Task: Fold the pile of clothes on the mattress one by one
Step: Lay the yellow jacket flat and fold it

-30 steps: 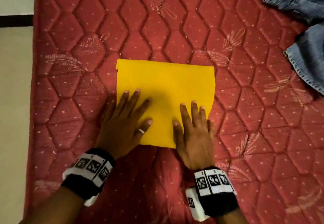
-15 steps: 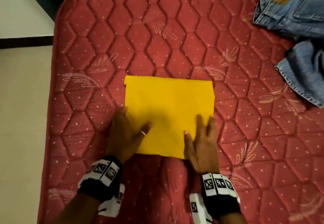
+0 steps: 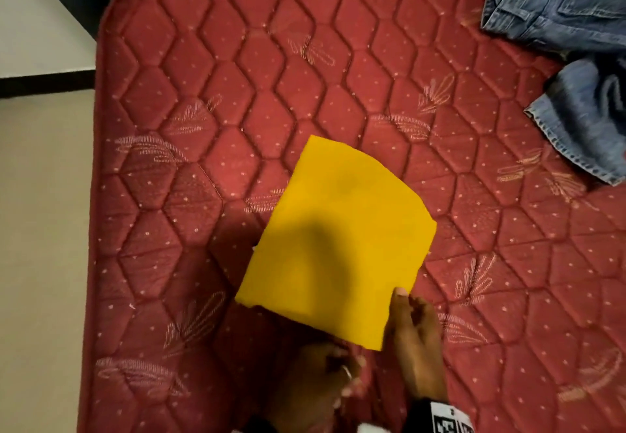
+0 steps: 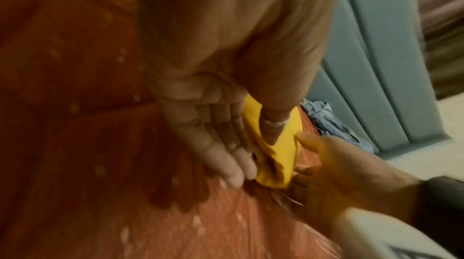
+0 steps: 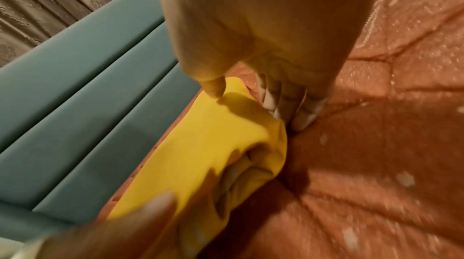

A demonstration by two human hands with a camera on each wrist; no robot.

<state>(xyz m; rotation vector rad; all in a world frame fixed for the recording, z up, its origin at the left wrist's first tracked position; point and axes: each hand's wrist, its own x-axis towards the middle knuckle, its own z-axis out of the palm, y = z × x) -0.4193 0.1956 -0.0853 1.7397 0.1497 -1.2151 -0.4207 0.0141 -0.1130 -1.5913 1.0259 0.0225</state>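
Note:
A folded yellow garment (image 3: 338, 246) lies turned at an angle on the red quilted mattress (image 3: 203, 94); its layered near edge shows in both wrist views (image 4: 283, 154) (image 5: 200, 144). My right hand (image 3: 410, 324) grips the near right corner, thumb on top and fingers tucked under the edge (image 5: 248, 102). My left hand (image 3: 325, 378) is at the same near corner, blurred. In the left wrist view its ringed thumb presses on the cloth with straight fingers below (image 4: 253, 150). Blue jeans (image 3: 559, 9) lie at the far right.
A second denim piece (image 3: 589, 121) lies by the right edge. The mattress's left edge borders pale floor (image 3: 40, 229). A teal padded panel (image 5: 75, 84) runs along the mattress's far side. Bare mattress surrounds the yellow garment.
Both hands left the garment's top, where they pressed flat, and drew back to grip its near corner. The garment has swung round to lie at an angle.

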